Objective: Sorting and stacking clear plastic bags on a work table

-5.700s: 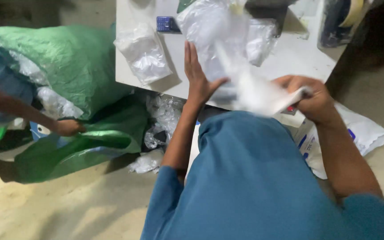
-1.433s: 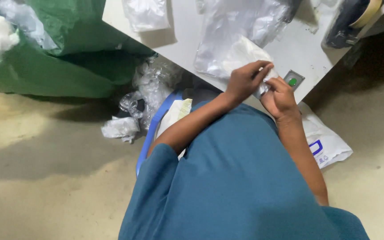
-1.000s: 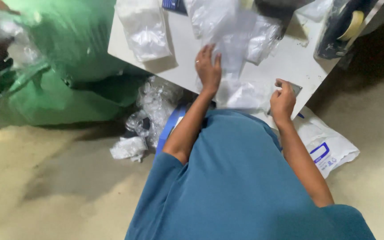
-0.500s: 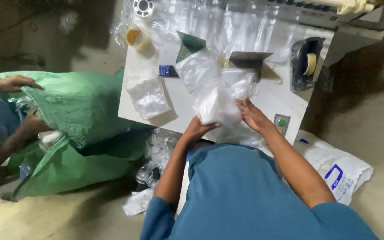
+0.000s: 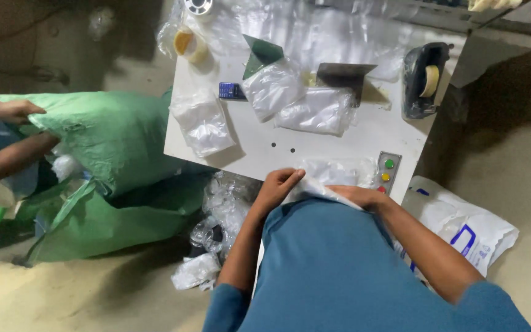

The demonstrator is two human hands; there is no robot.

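My left hand (image 5: 276, 186) and my right hand (image 5: 359, 196) both grip a clear plastic bag (image 5: 333, 175) at the near edge of a white table (image 5: 314, 144), just above my lap. Farther back on the table lie two filled clear bags (image 5: 274, 86) (image 5: 316, 110) and another one (image 5: 202, 123) at the left. A small panel with green, yellow and red buttons (image 5: 386, 173) sits right of my right hand.
A black tape dispenser (image 5: 420, 80) stands at the table's right. A big green sack (image 5: 109, 135) lies left of the table, held by another person's hand (image 5: 15, 110). Crumpled plastic (image 5: 222, 212) lies on the floor below; a white printed bag (image 5: 462, 224) lies at the right.
My hands have dropped from the filled bags mid-table down to the near edge and now pinch a flat bag there. The view has lifted and shows more of the table.
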